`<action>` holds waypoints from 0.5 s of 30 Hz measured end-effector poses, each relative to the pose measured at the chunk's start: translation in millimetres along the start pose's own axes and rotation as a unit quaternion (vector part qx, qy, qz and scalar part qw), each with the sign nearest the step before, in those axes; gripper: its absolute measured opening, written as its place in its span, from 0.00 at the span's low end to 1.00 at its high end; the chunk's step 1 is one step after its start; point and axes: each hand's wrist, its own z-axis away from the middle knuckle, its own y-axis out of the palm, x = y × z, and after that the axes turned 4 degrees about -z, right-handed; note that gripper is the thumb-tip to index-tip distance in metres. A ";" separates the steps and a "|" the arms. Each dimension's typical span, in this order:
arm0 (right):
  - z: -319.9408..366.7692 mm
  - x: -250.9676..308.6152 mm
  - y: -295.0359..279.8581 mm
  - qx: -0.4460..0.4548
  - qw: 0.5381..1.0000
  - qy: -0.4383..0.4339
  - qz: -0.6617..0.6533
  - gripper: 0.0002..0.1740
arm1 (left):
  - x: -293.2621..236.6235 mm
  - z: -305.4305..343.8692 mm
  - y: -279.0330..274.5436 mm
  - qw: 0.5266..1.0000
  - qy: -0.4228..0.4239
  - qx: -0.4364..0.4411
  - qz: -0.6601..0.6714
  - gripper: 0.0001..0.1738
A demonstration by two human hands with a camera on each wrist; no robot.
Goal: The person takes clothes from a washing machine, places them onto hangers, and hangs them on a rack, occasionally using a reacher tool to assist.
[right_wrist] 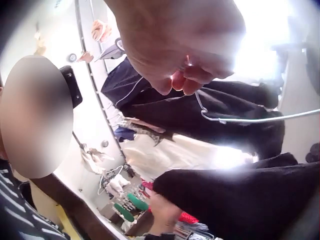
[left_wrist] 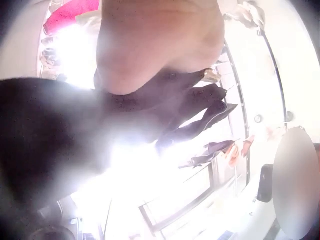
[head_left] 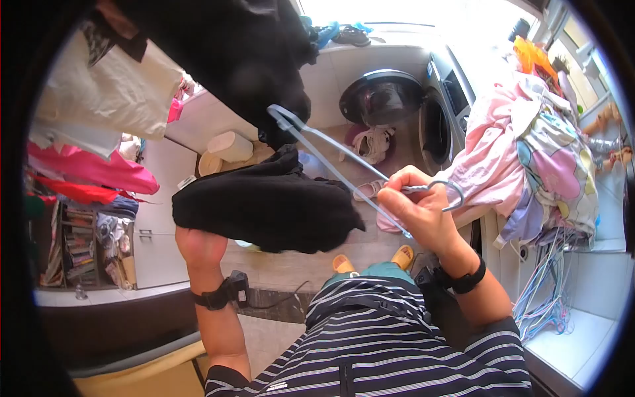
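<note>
Black cloth (head_left: 258, 206) lies over my left hand (head_left: 200, 245), whose fingers are hidden under it. The right wrist view also shows this left hand (right_wrist: 164, 212) at the lower edge of the black cloth (right_wrist: 235, 197). My right hand (head_left: 420, 208) pinches a light blue-grey hanger (head_left: 337, 147) close to its hook, between thumb and fingers. The hanger's far end reaches up and left, above the cloth. From the right wrist, curled fingers (right_wrist: 192, 85) show above the hanger's wire (right_wrist: 250, 120). In the left wrist view the left hand (left_wrist: 160, 45) is seen close up.
Dark clothing (head_left: 225, 53) hangs at the upper left, beside pale and pink garments. An open washing machine (head_left: 436, 126) stands ahead. At the right are piled pink and patterned fabrics (head_left: 489, 145) and a bunch of hangers (head_left: 546, 291). Slippers (head_left: 367, 190) lie on the floor.
</note>
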 end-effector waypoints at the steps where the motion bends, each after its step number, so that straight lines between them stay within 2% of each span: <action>1: -3.1 -8.6 -10.1 -0.009 0.997 -0.032 0.068 0.10 | -3.3 -0.6 1.3 1.000 0.000 0.014 -0.014 0.26; 3: -9.4 -35.8 -28.7 -0.010 0.995 -0.022 0.098 0.15 | -15.3 -1.1 2.7 0.998 0.000 0.039 -0.039 0.27; 4: -12.3 -53.4 -36.8 -0.022 0.994 -0.005 0.110 0.16 | -23.0 -2.3 6.5 0.996 -0.014 0.086 -0.001 0.28; 6: -17.9 -89.2 -47.5 -0.039 0.990 0.030 0.134 0.17 | -39.4 -1.2 6.6 0.995 -0.016 0.098 0.014 0.29; 9: -17.7 -120.4 -44.7 -0.012 0.990 0.027 0.135 0.14 | -64.8 3.2 15.8 0.992 0.001 0.128 0.000 0.31; 11: -19.2 -129.2 -34.5 0.016 0.980 0.025 0.196 0.18 | -82.5 12.6 19.4 0.990 0.034 0.131 -0.039 0.32; 13: -24.3 -133.9 -14.7 0.054 0.974 0.036 0.217 0.27 | -102.4 27.6 10.2 0.963 0.155 0.053 -0.215 0.33; 15: -34.1 -145.5 11.4 0.072 0.964 -0.011 0.257 0.40 | -114.1 36.6 22.4 0.947 0.215 0.129 -0.199 0.32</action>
